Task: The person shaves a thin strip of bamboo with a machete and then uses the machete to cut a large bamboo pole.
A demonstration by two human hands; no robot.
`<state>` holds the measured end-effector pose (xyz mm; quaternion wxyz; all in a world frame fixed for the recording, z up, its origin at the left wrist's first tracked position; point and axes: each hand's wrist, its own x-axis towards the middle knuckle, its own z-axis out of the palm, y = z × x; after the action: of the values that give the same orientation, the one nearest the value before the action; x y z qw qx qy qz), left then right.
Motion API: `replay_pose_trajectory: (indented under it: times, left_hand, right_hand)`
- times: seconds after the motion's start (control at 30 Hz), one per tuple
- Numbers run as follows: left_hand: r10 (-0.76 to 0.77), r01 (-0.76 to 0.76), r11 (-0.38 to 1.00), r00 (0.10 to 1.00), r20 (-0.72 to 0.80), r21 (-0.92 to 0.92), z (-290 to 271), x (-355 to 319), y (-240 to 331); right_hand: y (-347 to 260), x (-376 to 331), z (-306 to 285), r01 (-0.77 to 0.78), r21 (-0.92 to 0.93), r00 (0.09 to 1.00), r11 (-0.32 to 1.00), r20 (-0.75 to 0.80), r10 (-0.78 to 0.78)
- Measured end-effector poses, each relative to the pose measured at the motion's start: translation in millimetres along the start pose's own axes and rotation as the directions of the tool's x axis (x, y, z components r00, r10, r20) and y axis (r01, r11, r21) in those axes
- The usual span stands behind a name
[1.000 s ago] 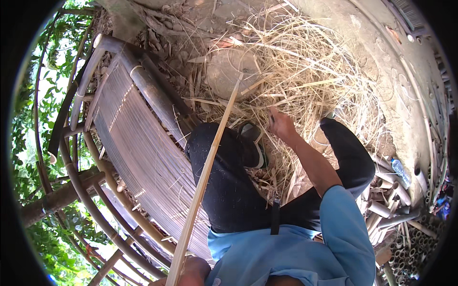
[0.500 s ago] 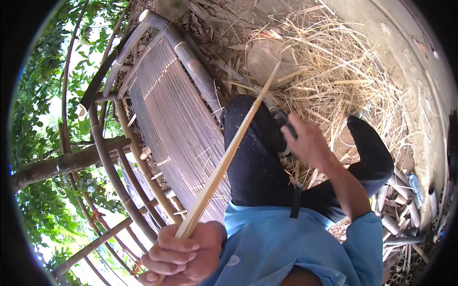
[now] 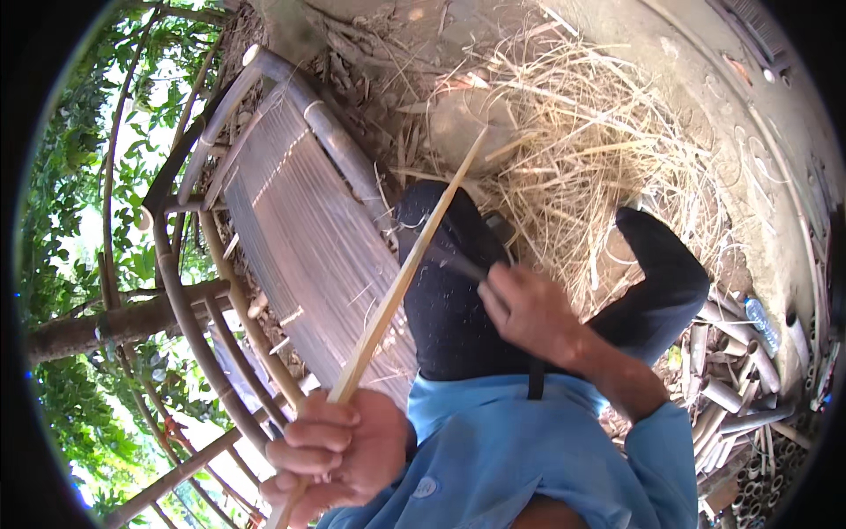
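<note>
My left hand (image 3: 339, 450) is wrapped round the lower part of a long, pale bamboo strip (image 3: 401, 286). The strip slants up and away to the right across my dark-trousered leg, and its far end tapers to a point. My right hand (image 3: 529, 313) is closed on a knife (image 3: 460, 262), whose dark, narrow blade is blurred and points toward the strip. A gap shows between blade and strip. The knife's handle is mostly hidden by my fingers.
To the left stands a slatted bamboo bench (image 3: 322, 225) with a pole frame. A heap of thin shavings (image 3: 608, 150) covers the ground ahead, beside a flat stone (image 3: 471, 123). At right lie cut bamboo tubes (image 3: 723, 394) and a clear plastic bottle (image 3: 761, 323).
My right hand has come back toward my body and left, and the knife blade now shows over my leg. My left hand keeps its grip on the strip. The view has shifted slightly.
</note>
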<state>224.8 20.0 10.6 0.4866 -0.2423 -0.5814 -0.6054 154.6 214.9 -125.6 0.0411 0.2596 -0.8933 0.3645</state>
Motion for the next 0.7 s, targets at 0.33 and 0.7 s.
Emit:
replay_pose_trajectory:
  times: [0.33,0.7]
  left_hand:
    - [-0.004,0.005,1.000,0.986,-0.169,0.011,12.2,-0.7,-2.8]
    - [-0.393,0.416,0.892,0.907,-0.149,0.176,42.1,71.7,-102.4]
  right_hand:
    - [36.9,-6.6,33.5,-0.149,0.054,0.987,0.987,0.067,0.145]
    - [144.7,-11.7,26.5,-0.488,0.172,0.845,0.856,-0.151,0.512]
